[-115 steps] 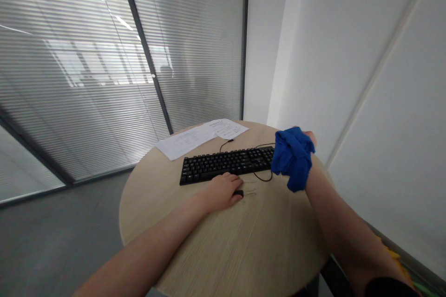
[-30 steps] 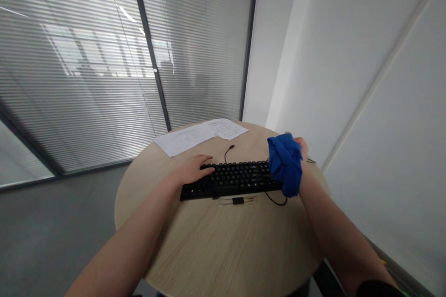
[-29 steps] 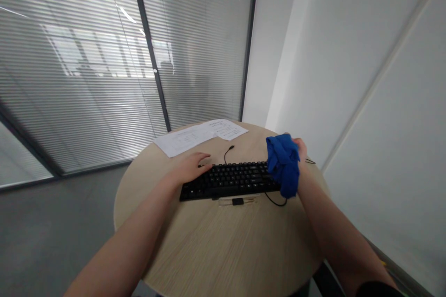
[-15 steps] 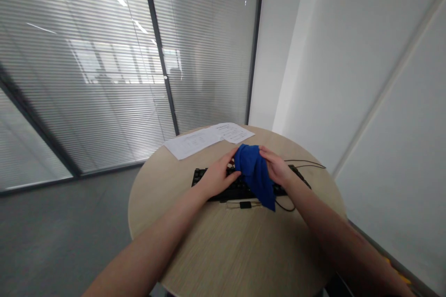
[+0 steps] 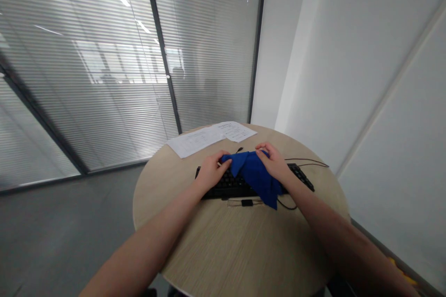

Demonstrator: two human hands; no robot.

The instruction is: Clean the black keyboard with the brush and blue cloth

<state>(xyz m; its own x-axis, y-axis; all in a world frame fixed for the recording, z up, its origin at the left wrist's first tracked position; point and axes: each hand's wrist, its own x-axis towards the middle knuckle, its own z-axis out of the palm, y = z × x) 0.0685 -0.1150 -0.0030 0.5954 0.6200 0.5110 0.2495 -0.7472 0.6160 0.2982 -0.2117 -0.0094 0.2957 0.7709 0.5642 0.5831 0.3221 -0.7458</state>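
Observation:
A blue cloth [image 5: 256,169] is stretched between my two hands over a black keyboard [image 5: 223,189]. My left hand [image 5: 212,169] pinches the cloth's upper left end between thumb and fingers. At the upper right part of the cloth, my right hand [image 5: 273,161] grips it with the thumb in front. The lower corner of the cloth drapes past the keyboard's near edge. Cloth and hands hide the middle of the keyboard; its right-hand keys [image 5: 300,176] show beyond my right wrist.
Printed paper sheets [image 5: 198,140] lie at the far left of the round wooden table [image 5: 223,246]. A black cable [image 5: 306,161] runs to the right, and a small cable plug [image 5: 239,150] shows behind the cloth. A small black piece [image 5: 247,203] lies in front of the keyboard.
My hands have moved apart, the left one leftward, spreading the bunched cloth wider. A cable plug behind the cloth has come into view. The camera view has shifted slightly.

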